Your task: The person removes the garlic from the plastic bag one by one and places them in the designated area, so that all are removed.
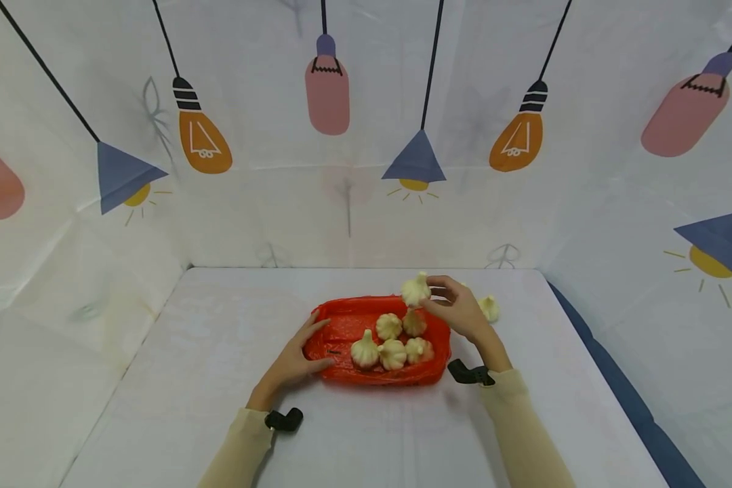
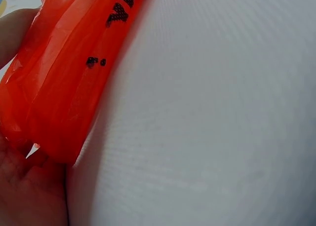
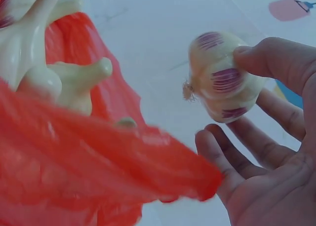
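My right hand (image 1: 460, 308) pinches a garlic bulb (image 1: 416, 290) between thumb and fingers, above the back right rim of a tray wrapped in red plastic (image 1: 348, 308). Purple streaks and a tuft of roots show on this bulb (image 3: 224, 78) in the right wrist view. Several more garlic bulbs (image 1: 393, 354) lie in the tray's middle and right part. At the tray's left end, my left hand (image 1: 293, 358) rests with fingers and thumb spread along the rim. Red plastic (image 2: 64, 83) with black print lies against that hand in the left wrist view.
Another garlic bulb (image 1: 489, 308) lies on the white table (image 1: 219, 339) right of the tray, partly behind my right hand. A pale sheet printed with hanging lamps (image 1: 268, 210) surrounds the table at the back and sides. Blue cloth (image 1: 610, 379) runs along the right edge.
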The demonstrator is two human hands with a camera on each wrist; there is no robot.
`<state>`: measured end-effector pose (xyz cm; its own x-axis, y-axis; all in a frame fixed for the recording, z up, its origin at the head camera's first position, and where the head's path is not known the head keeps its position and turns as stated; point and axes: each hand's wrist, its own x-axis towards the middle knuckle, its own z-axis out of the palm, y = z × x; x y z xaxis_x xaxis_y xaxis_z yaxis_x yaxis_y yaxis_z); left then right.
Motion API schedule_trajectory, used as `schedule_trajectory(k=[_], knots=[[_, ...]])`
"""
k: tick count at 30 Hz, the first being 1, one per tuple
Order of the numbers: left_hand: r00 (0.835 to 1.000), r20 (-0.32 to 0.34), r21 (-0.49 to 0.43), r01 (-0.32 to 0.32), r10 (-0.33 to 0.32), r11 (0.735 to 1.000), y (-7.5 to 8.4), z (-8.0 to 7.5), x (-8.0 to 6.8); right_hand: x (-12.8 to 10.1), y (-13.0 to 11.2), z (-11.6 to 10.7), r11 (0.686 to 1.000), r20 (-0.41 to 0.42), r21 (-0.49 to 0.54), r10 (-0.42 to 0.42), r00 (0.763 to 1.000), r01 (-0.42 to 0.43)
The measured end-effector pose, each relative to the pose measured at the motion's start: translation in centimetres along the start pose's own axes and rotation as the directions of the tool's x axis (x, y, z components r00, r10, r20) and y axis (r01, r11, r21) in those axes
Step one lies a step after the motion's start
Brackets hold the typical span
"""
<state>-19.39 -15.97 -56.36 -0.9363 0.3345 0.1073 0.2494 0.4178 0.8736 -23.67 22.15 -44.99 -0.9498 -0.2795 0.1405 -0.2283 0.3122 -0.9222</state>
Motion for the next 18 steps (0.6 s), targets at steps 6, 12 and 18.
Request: schedule_trajectory(k=[6, 12, 18], knots=[[1.0, -0.014, 0.008, -0.017, 0.017, 1.0, 0.0, -0.1, 0.0, -0.6, 0.4, -1.0, 0.999, -0.056, 0.037, 0.003, 0.998, -0.001], [1.0, -0.005, 0.012, -0.012, 0.012, 1.0, 0.1, -0.1, -0.1, -1.1, 0.8, -2.0, 1.0, -0.09, 0.025, -0.015, 0.996, 0.018], [1.0, -0.007, 0.007, -0.018, 0.018, 1.0, 0.0, 0.0, -0.1, -2.0, 0.7, -3.0, 0.999, -0.129, 0.049, -0.002, 0.992, 0.008]])
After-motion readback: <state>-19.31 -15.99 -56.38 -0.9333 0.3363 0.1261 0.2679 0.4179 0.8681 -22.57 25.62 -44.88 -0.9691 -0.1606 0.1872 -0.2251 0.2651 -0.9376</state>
